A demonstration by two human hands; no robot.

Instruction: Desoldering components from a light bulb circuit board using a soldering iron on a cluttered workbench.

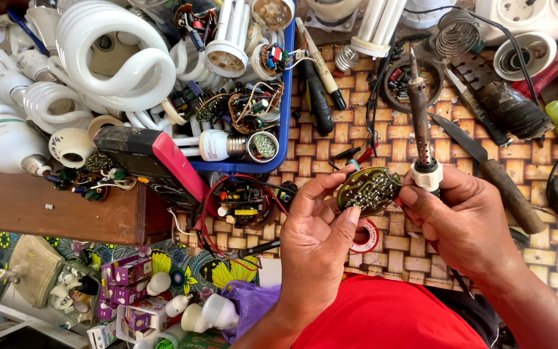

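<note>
Soldering stage appears in hand: left hand (314, 226) pinches a round green circuit board (368, 190) above the woven mat (389, 252). Right hand (463, 223) is closed around a soldering iron (420, 116), tip pointing away. Next move likely calls for turning the tip toward the board.

bare woven mat (330, 152) ahead, blue tray (287, 123) left, knife (485, 165) right

Circuit board (369, 190): matt green, dotted with dull solder. Soldering iron (420, 123): rusty rough metal shaft, white plastic collar. Mat (382, 139): woven cane, matt. Bulbs (114, 55): glossy white glass. Crate (287, 97): blue plastic.
</note>
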